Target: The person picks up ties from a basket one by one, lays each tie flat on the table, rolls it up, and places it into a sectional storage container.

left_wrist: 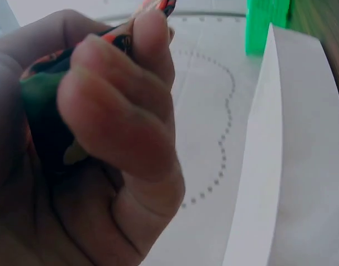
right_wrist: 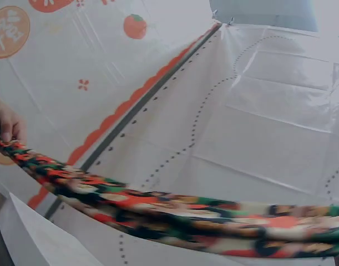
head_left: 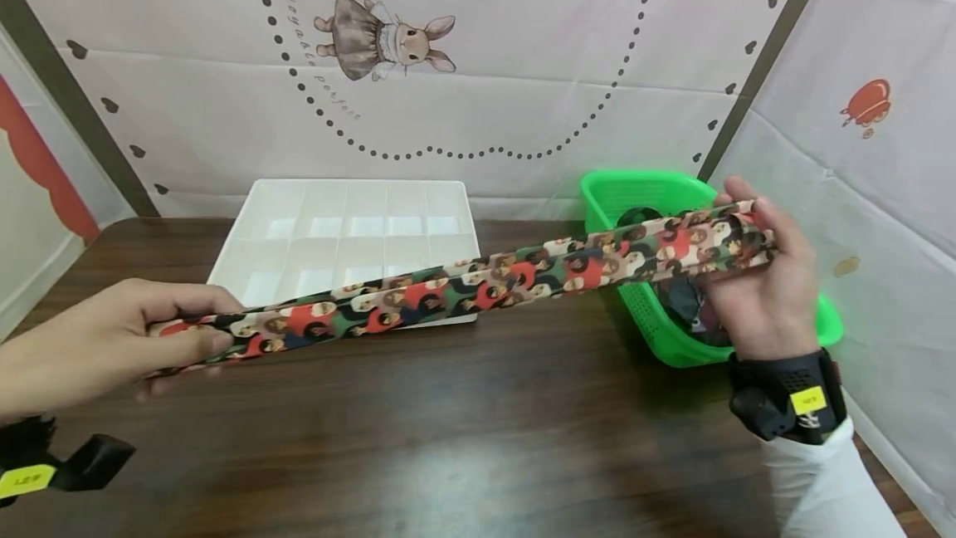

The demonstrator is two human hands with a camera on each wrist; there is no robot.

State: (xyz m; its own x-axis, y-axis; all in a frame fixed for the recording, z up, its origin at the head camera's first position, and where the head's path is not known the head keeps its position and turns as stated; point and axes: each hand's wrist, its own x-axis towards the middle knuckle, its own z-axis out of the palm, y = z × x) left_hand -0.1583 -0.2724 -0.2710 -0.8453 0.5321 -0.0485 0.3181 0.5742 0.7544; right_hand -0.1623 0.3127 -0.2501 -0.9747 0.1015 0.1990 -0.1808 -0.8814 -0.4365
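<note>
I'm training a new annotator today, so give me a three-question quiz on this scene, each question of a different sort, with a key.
1. True or false: the patterned cloth strip lies flat on the wooden table.
2. Which container sits behind the right hand? A) the white divided tray B) the green basket C) a cardboard box
3. Fill in: the left hand pinches one ___ of the strip.

Key: 1. False: both hands hold it stretched above the table. 2. B. 3. end.
</note>
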